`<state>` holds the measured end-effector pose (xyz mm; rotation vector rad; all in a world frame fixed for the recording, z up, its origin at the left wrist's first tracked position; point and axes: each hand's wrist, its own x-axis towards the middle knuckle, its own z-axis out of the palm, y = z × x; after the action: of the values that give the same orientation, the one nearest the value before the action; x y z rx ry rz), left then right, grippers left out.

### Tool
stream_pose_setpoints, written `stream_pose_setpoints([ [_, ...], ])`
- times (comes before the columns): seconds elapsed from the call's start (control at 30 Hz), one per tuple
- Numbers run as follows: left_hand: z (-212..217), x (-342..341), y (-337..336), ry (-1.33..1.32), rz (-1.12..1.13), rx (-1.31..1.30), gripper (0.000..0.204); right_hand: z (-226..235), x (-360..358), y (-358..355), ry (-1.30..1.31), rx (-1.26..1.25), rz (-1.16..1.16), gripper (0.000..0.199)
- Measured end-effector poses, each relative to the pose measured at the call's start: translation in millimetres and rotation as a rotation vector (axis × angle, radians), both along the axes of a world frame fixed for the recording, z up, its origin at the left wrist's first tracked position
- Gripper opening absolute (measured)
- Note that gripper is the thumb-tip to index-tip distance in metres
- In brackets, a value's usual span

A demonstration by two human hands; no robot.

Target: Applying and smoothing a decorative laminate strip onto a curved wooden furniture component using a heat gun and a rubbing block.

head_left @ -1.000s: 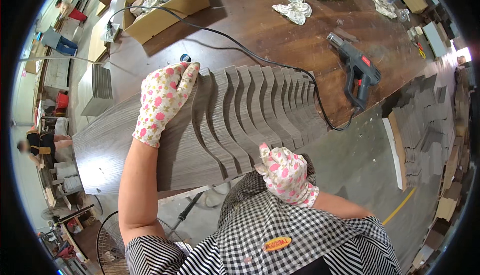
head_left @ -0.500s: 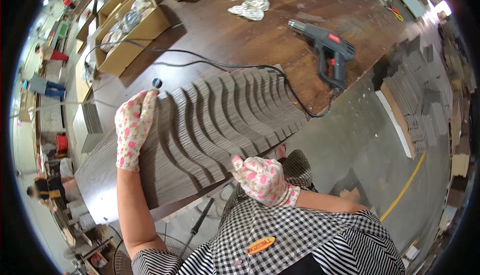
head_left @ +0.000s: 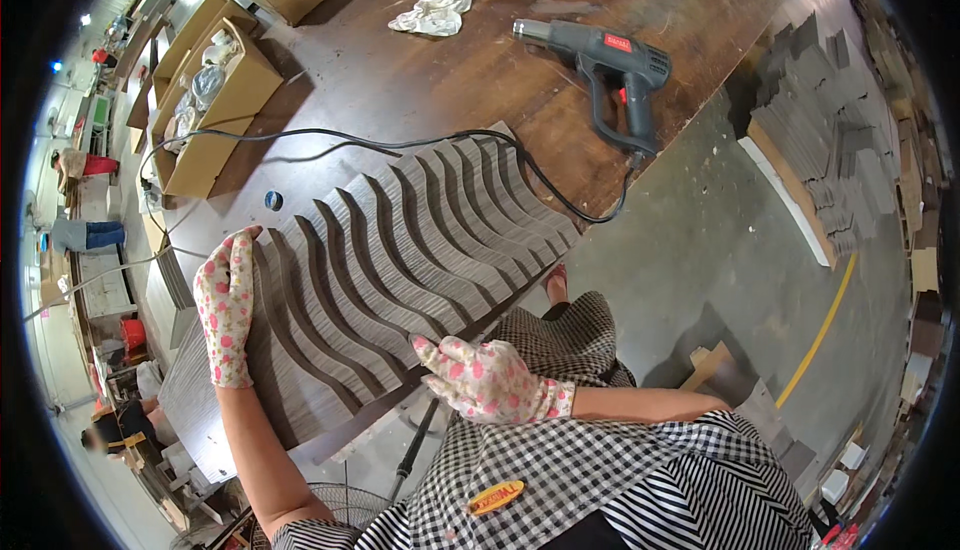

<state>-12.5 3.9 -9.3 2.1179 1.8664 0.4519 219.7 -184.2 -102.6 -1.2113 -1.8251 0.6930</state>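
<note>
Where the black-and-white checked apron (head_left: 570,460) spreads at six o'clock from the view's centre, an oval yellow badge with a reddish rim (head_left: 496,497) bears one line of lettering. Just above it, also at six, the right hand (head_left: 485,380), in a white glove printed with pink flowers, has its fingers bent and close together, tips at the planks' near edge; whether they pinch it, I cannot tell. Toward half past eight, the left hand (head_left: 226,320), in a matching glove, holds its fingers narrow at the planks' far edge; their grip is hidden.

Between the hands, the overlapping grey wood-grain planks with wavy edges (head_left: 385,260) run from eight o'clock to the centre, on the dark brown table (head_left: 480,80). A thin black cable (head_left: 575,212) crosses their far end. At one o'clock lies a dark grey pistol-shaped heat gun (head_left: 625,90), its red rectangular label (head_left: 617,43) carrying small pale lettering. Farther off, toward half past eleven, sits a crumpled white cloth (head_left: 433,12).
</note>
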Motion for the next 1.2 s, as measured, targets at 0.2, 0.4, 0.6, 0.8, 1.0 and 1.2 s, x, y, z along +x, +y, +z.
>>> stream_pose_setpoints([
  [0.2,-2,-2,-1,-0.014,0.005,0.043,0.031,-2,7,3,0.011,0.082,0.044,0.05],
  [0.4,0,3,1,-0.031,-0.029,0.018,0.034,-3,7,9,0.069,0.11,0.087,0.048],
  [0.6,1,-9,-2,-0.099,0.005,-0.05,0.035,-3,7,10,0.178,0.032,0.03,0.027],
  [0.8,-7,-10,2,-0.063,-0.013,-0.024,0.036,-24,3,3,0.244,0.095,0.144,0.018],
  [1.0,0,-10,-2,-0.106,0.032,-0.055,0.039,-9,13,1,0.277,0.012,0.245,0.03],
  [1.2,-5,-10,2,-0.134,0.027,-0.056,0.037,-2,25,11,0.242,0.08,0.259,0.021],
])
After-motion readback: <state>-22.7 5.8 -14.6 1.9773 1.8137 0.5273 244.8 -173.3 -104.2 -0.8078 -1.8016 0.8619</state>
